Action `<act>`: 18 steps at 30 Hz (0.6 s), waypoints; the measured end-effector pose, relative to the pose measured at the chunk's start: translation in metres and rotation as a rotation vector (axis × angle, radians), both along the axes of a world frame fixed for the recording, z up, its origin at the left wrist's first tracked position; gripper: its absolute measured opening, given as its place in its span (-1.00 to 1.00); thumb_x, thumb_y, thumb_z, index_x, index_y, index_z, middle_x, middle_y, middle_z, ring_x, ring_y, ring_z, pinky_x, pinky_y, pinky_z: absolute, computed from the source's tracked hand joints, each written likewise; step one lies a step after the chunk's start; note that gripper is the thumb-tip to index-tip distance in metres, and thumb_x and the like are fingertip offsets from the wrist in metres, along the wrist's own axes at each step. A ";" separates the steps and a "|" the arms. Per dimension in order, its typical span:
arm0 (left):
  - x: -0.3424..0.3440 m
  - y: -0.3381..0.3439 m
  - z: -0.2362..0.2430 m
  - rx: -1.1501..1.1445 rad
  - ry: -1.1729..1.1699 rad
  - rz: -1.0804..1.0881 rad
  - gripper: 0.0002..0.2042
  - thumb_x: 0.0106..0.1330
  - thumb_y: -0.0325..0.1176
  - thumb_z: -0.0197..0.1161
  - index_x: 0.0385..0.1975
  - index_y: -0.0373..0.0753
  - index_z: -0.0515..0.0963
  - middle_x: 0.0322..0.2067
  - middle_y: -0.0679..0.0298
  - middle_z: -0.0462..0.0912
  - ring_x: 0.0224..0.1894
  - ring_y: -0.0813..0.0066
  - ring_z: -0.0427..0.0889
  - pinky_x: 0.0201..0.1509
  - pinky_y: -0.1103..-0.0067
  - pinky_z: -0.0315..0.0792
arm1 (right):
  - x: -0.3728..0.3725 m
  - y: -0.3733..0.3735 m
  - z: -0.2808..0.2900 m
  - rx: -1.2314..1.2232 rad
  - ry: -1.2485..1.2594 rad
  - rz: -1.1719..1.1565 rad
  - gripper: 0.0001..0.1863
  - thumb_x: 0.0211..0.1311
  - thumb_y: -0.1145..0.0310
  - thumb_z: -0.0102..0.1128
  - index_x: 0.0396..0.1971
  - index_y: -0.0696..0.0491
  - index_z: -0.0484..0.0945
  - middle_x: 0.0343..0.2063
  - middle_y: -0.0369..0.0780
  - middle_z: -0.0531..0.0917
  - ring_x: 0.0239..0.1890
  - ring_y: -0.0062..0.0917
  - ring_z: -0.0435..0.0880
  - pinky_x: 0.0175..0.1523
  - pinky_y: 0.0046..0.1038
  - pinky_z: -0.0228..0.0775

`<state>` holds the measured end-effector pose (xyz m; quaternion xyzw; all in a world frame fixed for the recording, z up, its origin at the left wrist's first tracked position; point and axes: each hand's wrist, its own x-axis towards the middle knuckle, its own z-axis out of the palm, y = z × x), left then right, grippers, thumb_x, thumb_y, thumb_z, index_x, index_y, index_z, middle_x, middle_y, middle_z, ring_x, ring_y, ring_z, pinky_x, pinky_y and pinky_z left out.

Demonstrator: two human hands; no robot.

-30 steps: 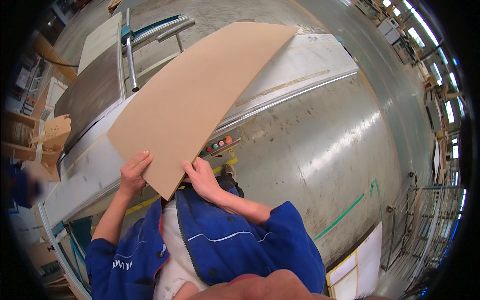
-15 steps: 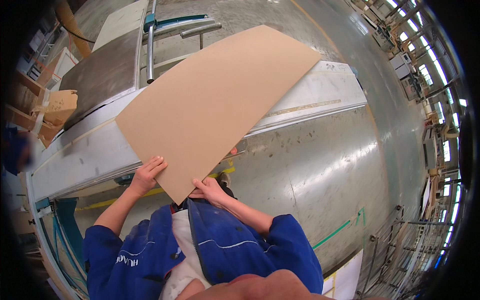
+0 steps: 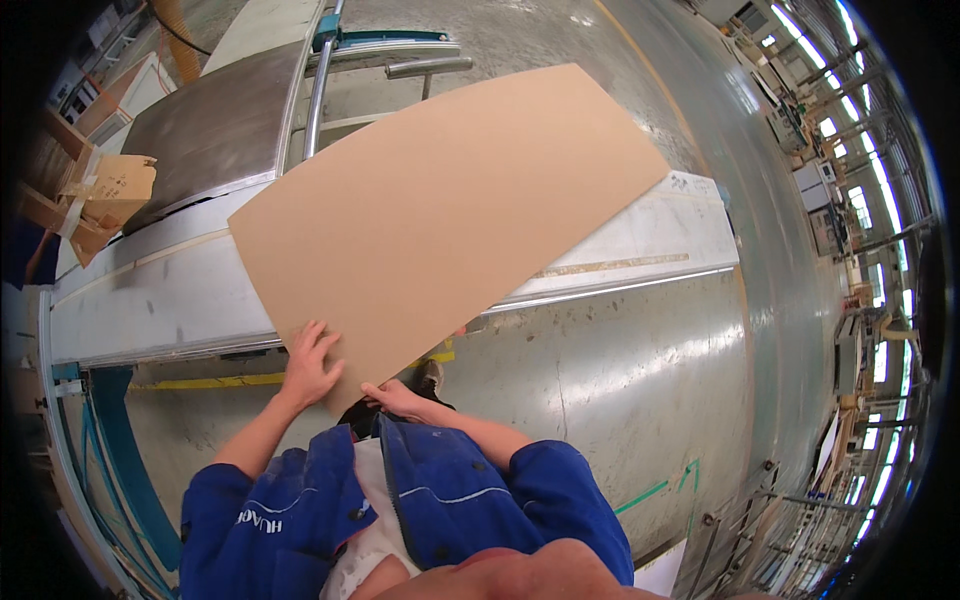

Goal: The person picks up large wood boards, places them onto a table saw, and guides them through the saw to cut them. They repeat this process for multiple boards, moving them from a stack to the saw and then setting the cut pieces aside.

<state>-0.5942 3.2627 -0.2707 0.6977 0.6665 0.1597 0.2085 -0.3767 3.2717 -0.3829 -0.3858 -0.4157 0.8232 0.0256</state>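
A large tan fibreboard panel point(image 3: 440, 210) lies slantwise over the long pale machine table point(image 3: 150, 300), its near end sticking out past the table edge toward my body. My left hand point(image 3: 313, 368) rests on the panel near its left edge, fingers spread over the top face. At the near right edge, my right hand point(image 3: 396, 398) grips the panel, thumb on top and the other fingers mostly hidden underneath. The panel's near corner reaches close to my blue jacket point(image 3: 450, 490).
Beyond the table at left is a dark metal plate point(image 3: 220, 120). Torn cardboard point(image 3: 120, 190) stands at the far left, beside part of another person point(image 3: 30, 255). Metal rails and a roller point(image 3: 430, 67) lie behind the panel. A teal leg point(image 3: 130, 450) supports the table.
The panel has turned slightly clockwise, its far end moving right. My left hand has loosened from the edge, its fingers now spread on top. My right hand keeps its grip.
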 end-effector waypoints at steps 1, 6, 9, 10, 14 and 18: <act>0.014 0.007 -0.003 0.029 0.050 0.028 -0.43 0.16 -0.21 0.34 0.22 -0.14 0.47 0.35 0.05 0.28 0.45 0.02 0.14 0.50 -0.01 -0.05 | -0.008 0.004 0.006 -0.014 0.008 0.034 -0.47 0.42 -0.14 0.06 -0.02 0.05 0.59 -0.20 -0.35 0.67 -0.17 -0.66 0.57 -0.21 -0.56 0.38; 0.064 0.049 0.004 0.067 0.138 0.138 -0.38 0.22 -0.05 0.29 0.31 -0.02 0.40 0.42 0.12 0.16 0.51 0.02 -0.04 0.52 -0.05 -0.23 | -0.040 0.013 -0.017 0.062 0.149 -0.052 -0.48 0.45 -0.15 0.00 -0.07 0.05 0.58 -0.24 -0.36 0.68 -0.38 -0.67 0.61 -0.37 -0.57 0.32; 0.062 0.059 -0.005 0.128 0.173 0.150 -0.38 0.26 -0.05 0.27 0.35 0.01 0.36 0.43 0.15 0.14 0.51 0.03 -0.04 0.53 -0.04 -0.24 | -0.038 0.025 -0.017 0.226 0.073 0.149 -0.58 0.40 0.02 0.13 -0.39 0.11 0.63 -0.50 -0.36 0.64 -0.50 -0.68 0.53 -0.43 -0.54 0.29; 0.057 0.060 -0.005 0.125 0.182 0.140 -0.38 0.27 -0.06 0.26 0.35 0.02 0.35 0.43 0.16 0.14 0.51 0.03 -0.04 0.53 -0.04 -0.24 | -0.032 0.031 -0.014 0.339 0.071 0.259 -0.58 0.39 0.06 0.16 -0.46 0.14 0.63 -0.56 -0.36 0.61 -0.51 -0.69 0.51 -0.43 -0.52 0.29; 0.055 0.056 -0.010 0.139 0.191 0.145 -0.41 0.30 -0.08 0.23 0.36 0.01 0.34 0.42 0.15 0.16 0.50 0.02 -0.02 0.53 -0.03 -0.22 | 0.030 0.075 0.073 0.672 0.031 0.308 -0.59 0.30 0.18 0.23 -0.52 0.27 0.55 -0.70 -0.28 0.50 -0.54 -0.72 0.43 -0.41 -0.44 0.33; 0.062 0.063 -0.002 0.151 0.186 0.114 -0.40 0.28 -0.13 0.26 0.35 -0.03 0.35 0.41 0.13 0.18 0.49 0.01 0.01 0.53 -0.01 -0.18 | 0.107 0.165 0.105 0.946 -0.388 -0.059 -0.73 0.27 0.27 0.23 -0.34 0.22 0.67 -0.57 -0.13 0.66 -0.47 -0.60 0.59 -0.33 -0.42 0.44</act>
